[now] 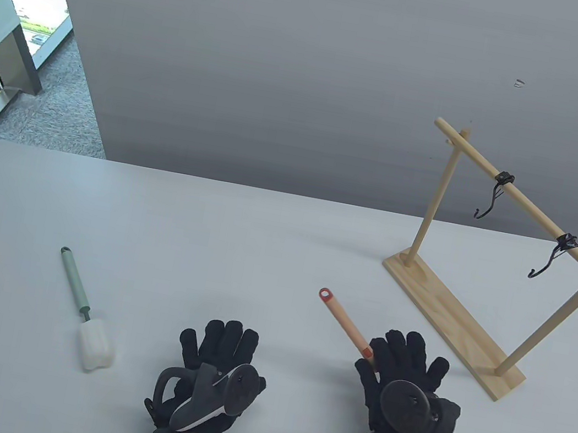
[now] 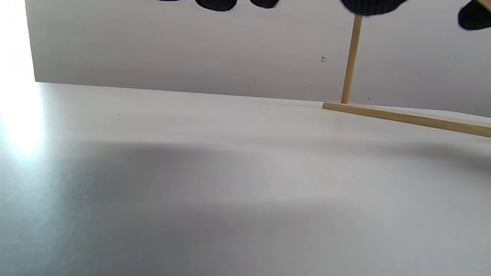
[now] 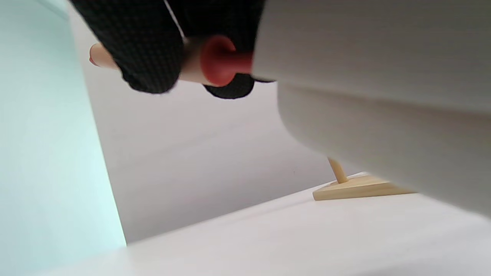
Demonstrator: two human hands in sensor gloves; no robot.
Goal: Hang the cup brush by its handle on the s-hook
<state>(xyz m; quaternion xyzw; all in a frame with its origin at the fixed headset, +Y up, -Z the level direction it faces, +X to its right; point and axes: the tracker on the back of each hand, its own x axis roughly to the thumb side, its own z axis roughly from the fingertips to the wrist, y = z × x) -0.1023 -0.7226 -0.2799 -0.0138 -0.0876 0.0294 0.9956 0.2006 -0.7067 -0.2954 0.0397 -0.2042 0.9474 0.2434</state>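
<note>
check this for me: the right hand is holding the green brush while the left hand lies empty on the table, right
Not quite. The right hand holds the orange brush, as the table view shows. The green brush lies untouched on the table, off to the left. The left hand is indeed empty.

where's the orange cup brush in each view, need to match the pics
Table view: the orange cup brush lies low and right of centre, its handle slanting up-left out of the right hand.
Left wrist view: not in it.
Right wrist view: top centre, handle gripped under gloved fingers.
Shared landmark: the wooden rack.
</note>
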